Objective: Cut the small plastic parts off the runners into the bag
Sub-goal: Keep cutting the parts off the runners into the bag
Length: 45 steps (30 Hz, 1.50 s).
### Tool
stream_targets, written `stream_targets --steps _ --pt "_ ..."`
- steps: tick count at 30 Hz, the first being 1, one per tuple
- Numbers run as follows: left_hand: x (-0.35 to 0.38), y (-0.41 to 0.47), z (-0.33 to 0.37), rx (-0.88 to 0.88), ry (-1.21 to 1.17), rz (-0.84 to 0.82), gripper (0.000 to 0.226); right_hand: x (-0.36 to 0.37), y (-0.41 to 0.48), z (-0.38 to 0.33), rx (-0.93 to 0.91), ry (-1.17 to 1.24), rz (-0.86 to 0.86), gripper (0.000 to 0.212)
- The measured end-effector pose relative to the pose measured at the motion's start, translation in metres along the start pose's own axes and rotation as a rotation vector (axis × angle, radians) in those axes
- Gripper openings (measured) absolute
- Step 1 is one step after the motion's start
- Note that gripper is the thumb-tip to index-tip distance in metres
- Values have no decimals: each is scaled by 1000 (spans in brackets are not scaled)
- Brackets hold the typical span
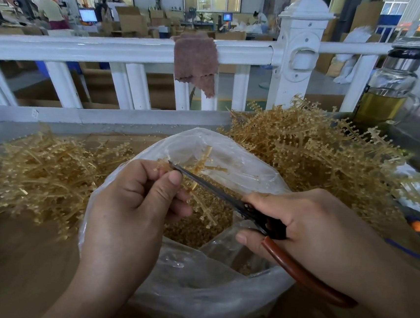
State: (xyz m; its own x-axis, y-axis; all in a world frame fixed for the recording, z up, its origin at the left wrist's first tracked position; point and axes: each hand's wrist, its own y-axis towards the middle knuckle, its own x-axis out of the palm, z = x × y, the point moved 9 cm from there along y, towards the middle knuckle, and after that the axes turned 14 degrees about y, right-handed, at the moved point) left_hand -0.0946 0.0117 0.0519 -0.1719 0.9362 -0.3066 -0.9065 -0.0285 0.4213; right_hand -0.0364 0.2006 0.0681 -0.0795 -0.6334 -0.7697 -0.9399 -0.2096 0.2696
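Note:
My left hand (138,200) pinches a tan plastic runner (202,163) over the open mouth of a clear plastic bag (191,285). My right hand (307,229) grips scissors (226,193) with brown handles; the dark blades lie across the runner just beside my left thumb. Loose small tan parts (196,232) fill the bottom of the bag. Whether the blades are parted or closed on the runner is unclear.
A heap of stripped runners (40,176) lies left of the bag, a larger heap of runners with parts (319,154) at the right. A white railing (137,49) with a brown cloth (196,60) runs behind. A glass bottle (390,84) stands far right.

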Motion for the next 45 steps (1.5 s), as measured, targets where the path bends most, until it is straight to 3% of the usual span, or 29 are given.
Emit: stream_targets --steps 9,14,28,38,45 --pt "2 -1 0 1 16 -17 18 -1 -1 -2 45 -36 -26 42" --pt "4 -1 -2 -13 13 -24 18 0 -2 -1 67 -16 -38 53" --pt "15 4 -24 -95 71 -139 30 12 1 11 138 -39 -107 46" --pt "16 3 -23 -128 -113 -146 26 16 1 5 57 105 -115 61" --pt "16 0 -18 -92 -143 -142 20 16 -1 5 61 98 -91 53"
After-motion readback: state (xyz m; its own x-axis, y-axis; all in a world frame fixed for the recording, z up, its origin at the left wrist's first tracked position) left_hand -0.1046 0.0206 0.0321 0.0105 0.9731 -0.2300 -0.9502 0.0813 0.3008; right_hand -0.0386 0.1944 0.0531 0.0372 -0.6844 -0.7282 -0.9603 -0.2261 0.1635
